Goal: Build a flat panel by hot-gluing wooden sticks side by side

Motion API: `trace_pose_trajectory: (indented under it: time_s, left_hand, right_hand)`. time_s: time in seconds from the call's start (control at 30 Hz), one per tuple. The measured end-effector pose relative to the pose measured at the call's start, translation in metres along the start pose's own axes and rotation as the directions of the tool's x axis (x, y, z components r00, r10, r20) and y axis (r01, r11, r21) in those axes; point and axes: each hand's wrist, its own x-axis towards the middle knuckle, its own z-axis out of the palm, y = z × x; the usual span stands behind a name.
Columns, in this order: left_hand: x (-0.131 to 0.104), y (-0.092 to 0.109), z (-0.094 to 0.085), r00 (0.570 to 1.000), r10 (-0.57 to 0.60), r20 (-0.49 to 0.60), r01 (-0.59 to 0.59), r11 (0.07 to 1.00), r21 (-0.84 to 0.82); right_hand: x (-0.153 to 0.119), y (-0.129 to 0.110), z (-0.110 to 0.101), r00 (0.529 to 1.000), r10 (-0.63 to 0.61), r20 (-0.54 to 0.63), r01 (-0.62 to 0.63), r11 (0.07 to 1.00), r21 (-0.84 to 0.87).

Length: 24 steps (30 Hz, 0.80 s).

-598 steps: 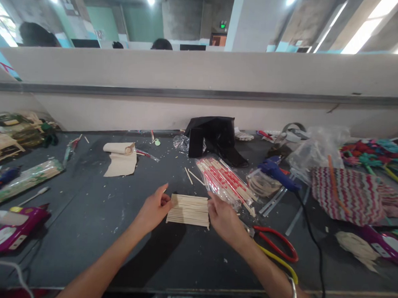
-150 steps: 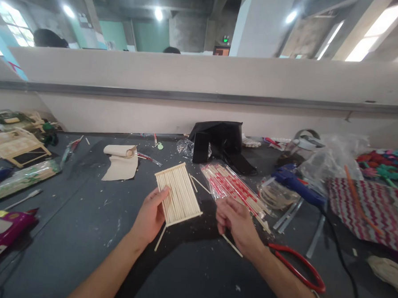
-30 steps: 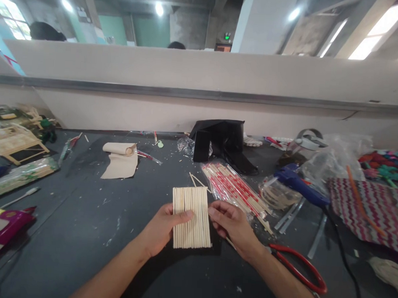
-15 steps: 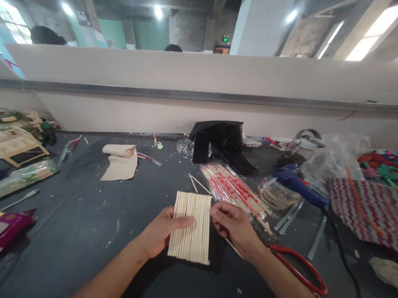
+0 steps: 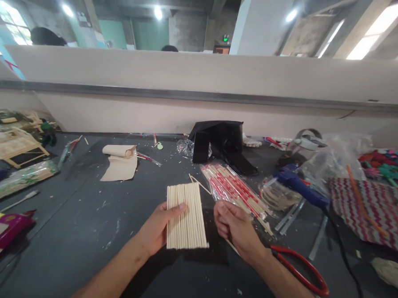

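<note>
My left hand (image 5: 160,222) grips a flat panel of pale wooden sticks (image 5: 186,219) laid side by side, its thumb across the front face. The panel is raised over the dark table and leans a little to the left at the top. To its right and apart from it, my right hand (image 5: 233,224) is closed, fingers curled together. Whether anything small sits in its pinch is hidden. Just beyond my right hand lies a clear packet of wooden sticks with red marks (image 5: 233,186). A few loose sticks (image 5: 200,184) rest behind the panel.
Red-handled pliers (image 5: 301,270) lie beside my right forearm. A blue glue gun (image 5: 299,185) with a black cord is farther right, near a zigzag-patterned cloth (image 5: 365,211). A beige roll (image 5: 120,162) and a black phone-like slab (image 5: 201,148) stand farther back; a magenta device (image 5: 4,236) sits left.
The panel has moved up and left in my left hand and tilted leftward. My right hand has come away from the panel's right edge, its fingers curling tighter.
</note>
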Motion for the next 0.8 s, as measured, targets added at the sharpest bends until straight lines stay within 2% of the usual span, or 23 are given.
trace_pose_trajectory:
  time_s: [0.23,0.43,0.67,0.8]
  left_hand:
    - [0.0056,0.0029,-0.0007,0.993,0.107,-0.056,-0.11,0.992,-0.067]
    - [0.0069,0.0022,-0.0011,0.991,0.108,-0.076,-0.114,0.99,-0.088]
    - [0.0059,0.0037,-0.0001,0.992,0.083,-0.091,-0.09,0.993,-0.077]
    - [0.0043,0.0053,0.0012,0.994,0.056,-0.099,-0.066,0.992,-0.106]
  right_hand:
    - [-0.0012,0.0018,0.0006,0.996,0.074,0.053,-0.07,0.995,-0.075]
    - [-0.0017,0.0035,0.0015,0.994,0.082,0.068,-0.073,0.99,-0.124]
    - [-0.0023,0.0031,0.001,0.997,0.064,0.041,-0.051,0.965,-0.256]
    - [-0.0031,0.0023,0.0011,0.997,0.067,0.046,-0.053,0.966,-0.252]
